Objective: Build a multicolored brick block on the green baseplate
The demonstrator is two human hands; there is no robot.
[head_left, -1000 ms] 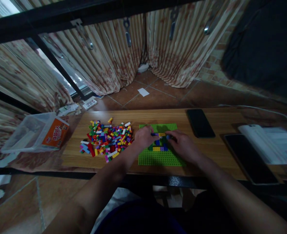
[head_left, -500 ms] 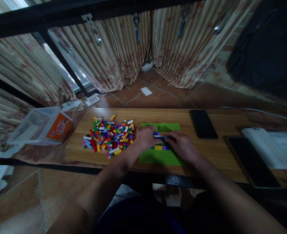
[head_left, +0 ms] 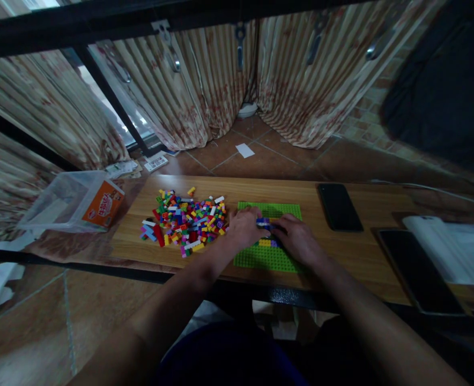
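Note:
A green studded baseplate (head_left: 267, 261) lies on the wooden table under both hands. Blue, purple and yellow building bricks (head_left: 266, 243) are set in rows across its middle. My left hand (head_left: 245, 226) is curled at the left end of the rows, its fingers and thumb closed about the blue building bricks (head_left: 263, 221). From the other side, my right hand (head_left: 298, 237) grips the right end of the same bricks with bent fingers. The fingertips almost meet, and the hands cover part of the rows. Left of the plate spreads a pile of loose mixed-colour bricks (head_left: 192, 221).
A clear plastic tub (head_left: 56, 209) with an orange label stands beyond the table's left end. On the right of the table (head_left: 341, 262) lie a black phone (head_left: 339, 206), a larger dark tablet-like device (head_left: 420, 271) and a white object (head_left: 438, 244).
The view has shifted slightly, so the whole scene sits a little further right. Both hands stay at the brick rows, the right fingers a little closer to the left ones.

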